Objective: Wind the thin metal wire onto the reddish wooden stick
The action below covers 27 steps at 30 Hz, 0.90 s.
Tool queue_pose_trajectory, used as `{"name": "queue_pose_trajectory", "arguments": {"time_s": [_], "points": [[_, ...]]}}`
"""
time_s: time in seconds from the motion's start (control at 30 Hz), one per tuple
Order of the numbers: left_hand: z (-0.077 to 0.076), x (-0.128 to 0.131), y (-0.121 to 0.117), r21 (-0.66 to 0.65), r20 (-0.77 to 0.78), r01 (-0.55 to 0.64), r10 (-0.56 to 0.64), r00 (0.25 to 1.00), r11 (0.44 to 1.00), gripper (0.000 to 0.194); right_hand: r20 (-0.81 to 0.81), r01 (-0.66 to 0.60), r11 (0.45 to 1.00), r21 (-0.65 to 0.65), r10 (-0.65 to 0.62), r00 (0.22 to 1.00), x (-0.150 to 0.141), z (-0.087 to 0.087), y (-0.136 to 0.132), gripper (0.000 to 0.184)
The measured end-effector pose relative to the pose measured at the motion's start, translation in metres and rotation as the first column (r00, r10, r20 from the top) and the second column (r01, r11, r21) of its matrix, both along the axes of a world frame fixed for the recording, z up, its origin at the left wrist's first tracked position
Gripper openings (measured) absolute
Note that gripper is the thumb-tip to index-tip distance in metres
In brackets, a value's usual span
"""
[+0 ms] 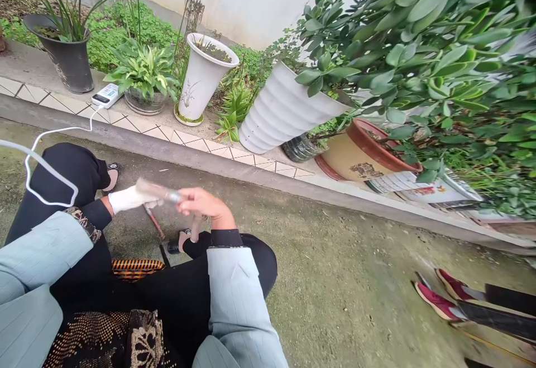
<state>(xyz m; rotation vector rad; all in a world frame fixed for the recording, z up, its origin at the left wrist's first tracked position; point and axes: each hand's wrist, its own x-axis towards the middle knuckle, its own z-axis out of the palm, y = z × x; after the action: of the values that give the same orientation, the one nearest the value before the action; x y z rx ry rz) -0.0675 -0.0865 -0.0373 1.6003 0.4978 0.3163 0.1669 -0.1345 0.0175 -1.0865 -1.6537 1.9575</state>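
Observation:
My right hand, bare, is closed with a pinching grip at the end of a blurred brownish strip with a silvery section. Motion hides what kind of tool or piece this is. My left hand wears a white glove and lies against the strip's far end, its fingers curled beneath it; what they grip is unclear. Under the left fingers, a reddish-brown stick slants down toward a dark end near my shoe. A pale, rod-like shape shows just below my right hand.
I sit low on an orange-and-black woven seat, knees apart. Ahead runs a tiled ledge with several potted plants and a white power bank; its white cable reaches my left side. Another person's red shoes are at right.

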Motion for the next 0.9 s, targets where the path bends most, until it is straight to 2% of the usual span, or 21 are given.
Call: {"name": "queue_pose_trajectory", "arguments": {"time_s": [0.03,0.1,0.17,0.23,0.3,0.37,0.4,0.43,0.47,0.53,0.57,0.6,0.67,0.7,0.77,0.8,0.9], "points": [[-0.002,0.001,-0.001,-0.057,0.021,-0.019,0.021,1.000,0.998,0.039,-0.071,0.194,0.979,0.056,-0.190,0.979,0.005,0.002,0.001,0.030],[-0.006,0.003,-0.004,-0.135,0.024,-0.015,0.019,1.000,0.991,0.040,-0.101,0.477,0.869,0.128,-0.467,0.878,0.011,0.000,0.006,0.028],[-0.009,0.005,-0.007,-0.155,0.002,0.043,-0.043,0.999,0.987,0.040,0.058,0.577,0.787,0.219,-0.601,0.797,0.012,-0.009,0.013,0.023],[-0.008,0.004,-0.009,-0.129,-0.016,0.074,-0.076,0.997,0.989,0.040,0.352,0.497,0.781,0.378,-0.618,0.703,0.007,-0.018,0.018,0.019],[-0.005,0.002,-0.007,-0.064,-0.037,0.085,-0.087,0.996,0.994,0.040,0.632,0.252,0.851,0.461,-0.514,0.580,0.000,-0.025,0.020,0.018],[-0.003,-0.003,-0.002,0.021,-0.057,0.082,-0.081,0.995,0.996,0.040,0.802,0.003,0.932,0.362,-0.314,0.508,-0.008,-0.028,0.019,0.017],[-0.003,-0.005,0.000,0.062,-0.064,0.078,-0.074,0.995,0.995,0.040,0.840,-0.080,0.960,0.269,-0.192,0.508,-0.011,-0.028,0.017,0.016],[-0.003,-0.007,0.003,0.096,-0.071,0.071,-0.065,0.995,0.993,0.040,0.840,-0.143,0.978,0.152,-0.052,0.540,-0.014,-0.028,0.014,0.014],[-0.003,-0.009,0.006,0.116,-0.079,0.059,-0.050,0.996,0.991,0.040,0.796,-0.190,0.981,0.033,0.089,0.599,-0.016,-0.027,0.012,0.013],[-0.006,-0.010,0.008,0.110,-0.101,0.024,-0.013,0.995,0.994,0.041,0.569,-0.266,0.952,-0.150,0.303,0.764,-0.016,-0.023,0.007,0.016],[-0.007,-0.010,0.008,0.087,-0.108,0.006,0.003,0.994,0.996,0.041,0.411,-0.289,0.938,-0.191,0.344,0.844,-0.016,-0.020,0.004,0.020],[-0.008,-0.009,0.007,0.057,-0.104,-0.017,0.022,0.994,0.998,0.040,0.258,-0.273,0.944,-0.185,0.315,0.913,-0.014,-0.017,0.003,0.026],[-0.009,-0.006,0.005,-0.003,-0.075,-0.051,0.051,0.996,0.999,0.040,0.020,-0.091,0.992,-0.090,0.094,0.995,-0.011,-0.011,0.002,0.036],[-0.010,-0.005,0.004,-0.026,-0.061,-0.060,0.058,0.996,0.998,0.040,-0.077,0.039,0.998,-0.046,-0.043,0.996,-0.010,-0.008,0.002,0.039],[-0.009,-0.003,0.002,-0.052,-0.049,-0.053,0.051,0.998,0.997,0.041,-0.217,0.273,0.962,-0.009,-0.269,0.938,-0.008,-0.006,0.004,0.040],[-0.008,-0.002,0.002,-0.053,-0.051,-0.045,0.043,0.998,0.998,0.042,-0.256,0.349,0.937,-0.008,-0.339,0.905,-0.007,-0.007,0.005,0.039],[-0.007,-0.002,0.005,-0.008,-0.053,-0.037,0.036,0.998,0.999,0.041,-0.273,0.491,0.871,-0.003,-0.473,0.838,-0.008,-0.011,0.007,0.037]]}}
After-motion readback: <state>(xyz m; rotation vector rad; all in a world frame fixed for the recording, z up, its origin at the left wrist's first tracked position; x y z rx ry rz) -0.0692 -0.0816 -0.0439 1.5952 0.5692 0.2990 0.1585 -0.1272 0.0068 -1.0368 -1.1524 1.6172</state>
